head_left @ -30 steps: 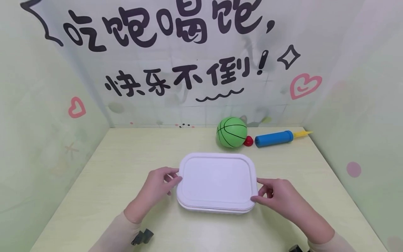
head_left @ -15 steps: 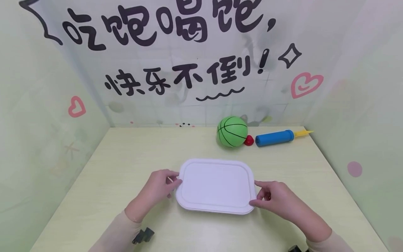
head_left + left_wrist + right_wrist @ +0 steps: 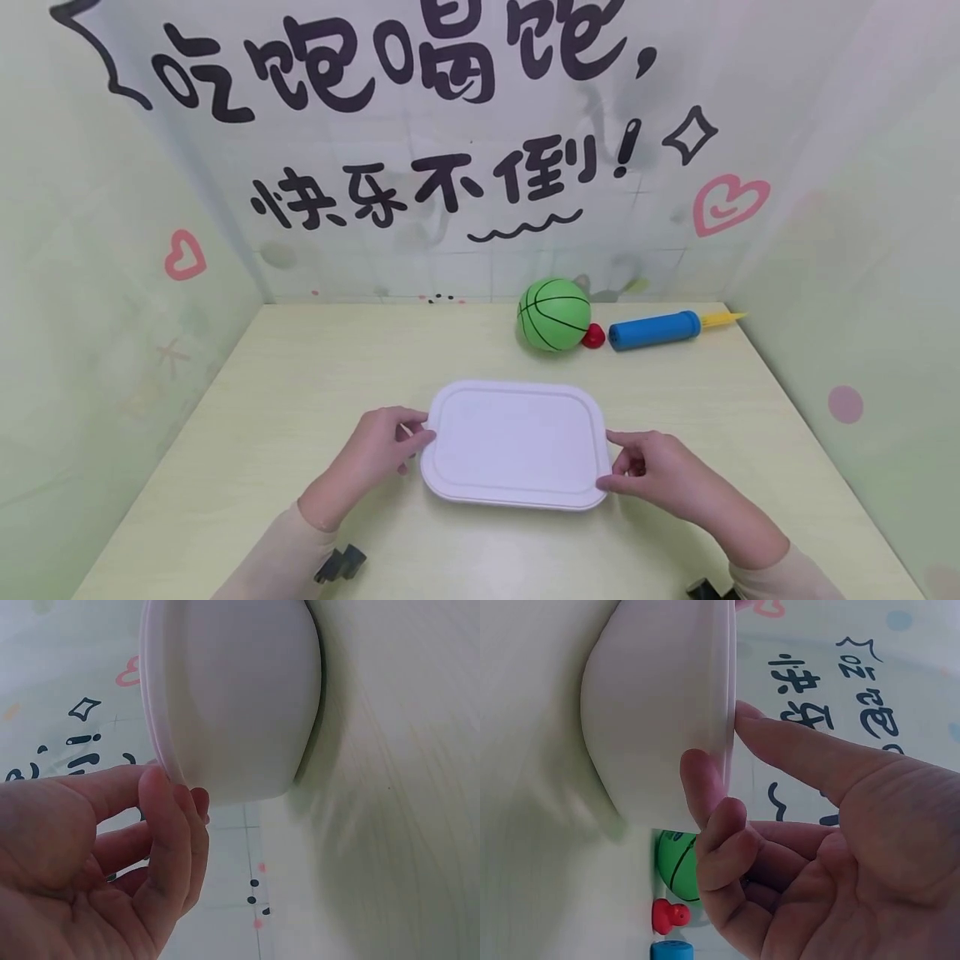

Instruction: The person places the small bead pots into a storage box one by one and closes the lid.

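A white rectangular lid [image 3: 517, 446] with rounded corners covers a white plastic box [image 3: 240, 697], which stands on the table. In the head view the lid hides nearly all of the box. At the lid's left end, my left hand [image 3: 382, 442] pinches the rim between thumb and curled fingers. My right hand [image 3: 656, 467] grips the rim at the opposite end. The right wrist view has its thumb on the lid's edge and a fingertip [image 3: 703, 780] just under the rim, against the box wall. What the box contains is hidden.
Behind the box lies a green ball [image 3: 555, 315] with black basketball lines. A small red piece [image 3: 593, 336] sits beside it, then a blue hand pump [image 3: 654, 331] with a yellow nozzle. Printed walls border the pale wooden table [image 3: 315, 350] at back and sides.
The lid's far edge has come down and the gap under its near edge has gone, so it lies flush. Both hands moved slightly towards me with it.
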`<move>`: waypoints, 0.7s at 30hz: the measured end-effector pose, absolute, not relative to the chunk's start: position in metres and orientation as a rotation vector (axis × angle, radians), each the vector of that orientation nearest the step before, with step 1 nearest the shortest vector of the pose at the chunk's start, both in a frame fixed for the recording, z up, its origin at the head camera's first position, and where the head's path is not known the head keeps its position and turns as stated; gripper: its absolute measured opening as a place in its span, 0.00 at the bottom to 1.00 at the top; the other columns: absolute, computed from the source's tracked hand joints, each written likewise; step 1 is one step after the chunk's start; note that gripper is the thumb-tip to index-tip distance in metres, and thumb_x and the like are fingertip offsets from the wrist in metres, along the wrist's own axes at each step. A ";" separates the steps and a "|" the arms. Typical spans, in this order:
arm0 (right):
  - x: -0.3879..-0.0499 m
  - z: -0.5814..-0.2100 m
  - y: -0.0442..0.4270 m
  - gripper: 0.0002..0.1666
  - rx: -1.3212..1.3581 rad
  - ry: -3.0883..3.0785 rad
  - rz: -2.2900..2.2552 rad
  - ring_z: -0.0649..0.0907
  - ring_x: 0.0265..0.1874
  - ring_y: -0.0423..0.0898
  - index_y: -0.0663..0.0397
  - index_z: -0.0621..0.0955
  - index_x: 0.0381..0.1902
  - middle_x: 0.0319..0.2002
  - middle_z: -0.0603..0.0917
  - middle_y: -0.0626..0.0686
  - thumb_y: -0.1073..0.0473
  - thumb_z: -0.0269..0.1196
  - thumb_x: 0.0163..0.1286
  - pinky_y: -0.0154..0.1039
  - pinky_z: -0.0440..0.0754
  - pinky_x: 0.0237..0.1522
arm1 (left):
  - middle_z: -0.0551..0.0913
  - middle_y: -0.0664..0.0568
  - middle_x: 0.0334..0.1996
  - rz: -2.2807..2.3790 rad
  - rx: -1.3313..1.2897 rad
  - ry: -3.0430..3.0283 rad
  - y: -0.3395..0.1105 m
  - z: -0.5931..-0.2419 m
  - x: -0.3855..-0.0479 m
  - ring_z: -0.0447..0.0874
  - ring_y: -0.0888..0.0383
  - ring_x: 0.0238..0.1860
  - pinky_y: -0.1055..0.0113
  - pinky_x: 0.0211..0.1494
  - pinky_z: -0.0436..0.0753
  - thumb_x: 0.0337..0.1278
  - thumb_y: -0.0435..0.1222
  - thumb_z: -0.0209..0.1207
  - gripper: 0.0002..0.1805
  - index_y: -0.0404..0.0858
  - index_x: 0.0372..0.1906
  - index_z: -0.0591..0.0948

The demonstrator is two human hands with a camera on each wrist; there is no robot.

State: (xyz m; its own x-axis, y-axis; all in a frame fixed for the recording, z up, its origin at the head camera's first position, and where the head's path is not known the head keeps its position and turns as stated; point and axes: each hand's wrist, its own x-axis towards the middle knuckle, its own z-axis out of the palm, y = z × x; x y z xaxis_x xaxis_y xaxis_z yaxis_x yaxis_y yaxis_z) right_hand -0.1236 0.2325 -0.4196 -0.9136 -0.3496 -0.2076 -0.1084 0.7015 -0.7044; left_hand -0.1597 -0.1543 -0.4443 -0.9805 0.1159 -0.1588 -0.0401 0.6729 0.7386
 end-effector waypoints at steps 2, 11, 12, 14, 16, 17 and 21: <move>-0.124 -0.419 0.234 0.54 -0.376 2.581 -1.038 0.77 0.26 0.37 0.71 0.67 0.74 0.27 0.83 0.42 0.48 0.78 0.60 0.30 0.76 0.29 | 0.86 0.55 0.36 1.201 0.072 2.696 -0.154 -0.445 -0.159 0.80 0.58 0.17 0.65 0.23 0.80 0.62 0.37 0.71 0.22 0.36 0.60 0.85; -0.135 -0.422 0.239 0.57 -0.445 2.532 -1.063 0.79 0.26 0.37 0.65 0.65 0.78 0.26 0.84 0.42 0.47 0.78 0.59 0.30 0.78 0.32 | 0.84 0.56 0.42 1.101 0.447 2.740 -0.170 -0.446 -0.164 0.80 0.64 0.35 0.71 0.33 0.81 0.58 0.39 0.74 0.34 0.36 0.69 0.78; -0.136 -0.423 0.240 0.57 -0.449 2.517 -1.073 0.80 0.27 0.37 0.65 0.64 0.78 0.26 0.85 0.42 0.47 0.78 0.59 0.30 0.79 0.32 | 0.84 0.57 0.43 1.093 0.495 2.722 -0.173 -0.447 -0.164 0.80 0.64 0.36 0.72 0.35 0.81 0.56 0.40 0.75 0.37 0.35 0.70 0.77; -0.137 -0.424 0.242 0.57 -0.448 2.499 -1.088 0.80 0.27 0.38 0.65 0.64 0.78 0.26 0.85 0.43 0.47 0.78 0.59 0.30 0.80 0.33 | 0.83 0.57 0.45 1.107 0.573 2.667 -0.179 -0.448 -0.165 0.81 0.63 0.38 0.71 0.37 0.82 0.52 0.43 0.77 0.42 0.34 0.72 0.74; -0.137 -0.423 0.242 0.57 -0.442 2.488 -1.097 0.81 0.27 0.38 0.64 0.64 0.78 0.26 0.86 0.43 0.47 0.78 0.59 0.30 0.80 0.33 | 0.82 0.57 0.46 1.124 0.640 2.622 -0.184 -0.451 -0.166 0.81 0.62 0.39 0.71 0.38 0.81 0.48 0.46 0.79 0.47 0.33 0.73 0.73; -0.137 -0.423 0.243 0.58 -0.438 2.486 -1.097 0.81 0.27 0.38 0.64 0.64 0.78 0.26 0.86 0.43 0.47 0.78 0.59 0.30 0.80 0.33 | 0.82 0.57 0.46 1.131 0.663 2.611 -0.185 -0.452 -0.166 0.81 0.61 0.40 0.71 0.38 0.81 0.47 0.47 0.79 0.49 0.34 0.74 0.72; -0.136 -0.422 0.243 0.57 -0.433 2.494 -1.092 0.80 0.26 0.38 0.65 0.65 0.77 0.26 0.85 0.43 0.47 0.78 0.58 0.30 0.80 0.33 | 0.83 0.56 0.47 1.149 0.716 2.594 -0.189 -0.457 -0.166 0.81 0.60 0.40 0.72 0.37 0.80 0.44 0.49 0.80 0.52 0.36 0.75 0.71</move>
